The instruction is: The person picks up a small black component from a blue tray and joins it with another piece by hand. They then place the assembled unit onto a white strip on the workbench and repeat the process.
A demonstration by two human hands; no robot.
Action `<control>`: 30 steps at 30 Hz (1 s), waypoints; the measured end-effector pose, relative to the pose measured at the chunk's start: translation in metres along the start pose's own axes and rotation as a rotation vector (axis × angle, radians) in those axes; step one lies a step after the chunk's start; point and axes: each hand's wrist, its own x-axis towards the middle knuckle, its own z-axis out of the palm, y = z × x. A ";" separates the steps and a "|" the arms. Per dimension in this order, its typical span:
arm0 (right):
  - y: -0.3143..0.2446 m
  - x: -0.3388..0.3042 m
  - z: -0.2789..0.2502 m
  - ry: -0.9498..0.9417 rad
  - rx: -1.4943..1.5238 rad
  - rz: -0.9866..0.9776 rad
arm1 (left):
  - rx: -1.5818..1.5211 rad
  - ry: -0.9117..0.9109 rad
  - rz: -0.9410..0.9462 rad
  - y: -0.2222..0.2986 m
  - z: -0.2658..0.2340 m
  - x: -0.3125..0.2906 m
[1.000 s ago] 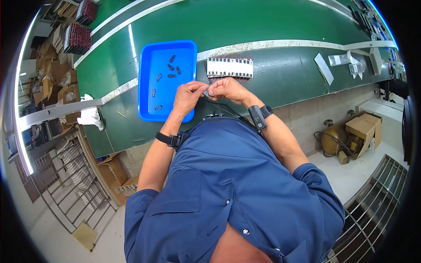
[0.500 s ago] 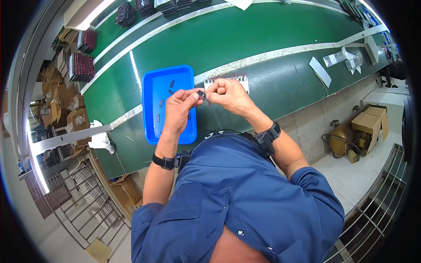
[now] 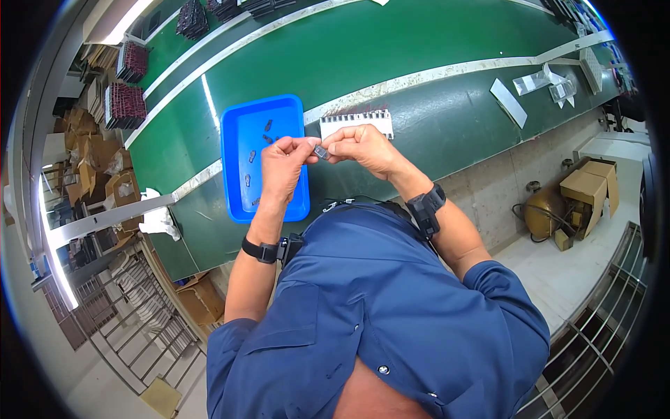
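Between my two hands is a small dark grey plastic part [image 3: 321, 151], pinched from both sides. My left hand [image 3: 283, 169] grips its left end with thumb and fingertips, over the right side of a blue tray [image 3: 227, 164]. My right hand [image 3: 368, 151] pinches the other end, and its fingers hide part of the piece. Several similar small dark parts lie spread in the tray, one of them a dark part [image 3: 252, 156]. Just beyond my right hand lies a white slotted strip [image 3: 377, 120] with dark pieces and thin reddish wires along its far edge.
A raised pale ledge [image 3: 419, 79] crosses the green workbench [image 3: 447, 112]. On the right lie a white card [image 3: 509, 103] and clear plastic bags [image 3: 534, 81]. Red-and-dark stacks [image 3: 125, 105] stand far left, near a white cloth [image 3: 159, 215] by the bench edge.
The small part has turned between my fingers and now shows a lighter grey face. My right hand has shifted slightly down, exposing more of the white strip.
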 end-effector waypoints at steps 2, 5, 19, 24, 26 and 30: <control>0.005 -0.001 -0.003 -0.018 0.066 0.010 | 0.039 0.020 0.021 -0.001 0.001 -0.002; 0.007 -0.003 -0.003 -0.019 -0.008 0.008 | 0.158 0.052 0.082 -0.002 0.002 -0.004; 0.017 0.001 0.011 0.016 -0.016 0.003 | 0.174 0.032 0.061 -0.007 -0.009 -0.004; 0.021 0.002 0.015 0.051 -0.028 0.003 | 0.048 0.008 0.041 -0.012 -0.015 -0.003; 0.022 0.001 0.017 0.056 -0.032 0.000 | 0.026 0.004 0.033 -0.012 -0.016 -0.003; 0.021 0.000 0.024 0.119 -0.076 0.001 | 0.006 0.003 0.013 -0.012 -0.019 -0.004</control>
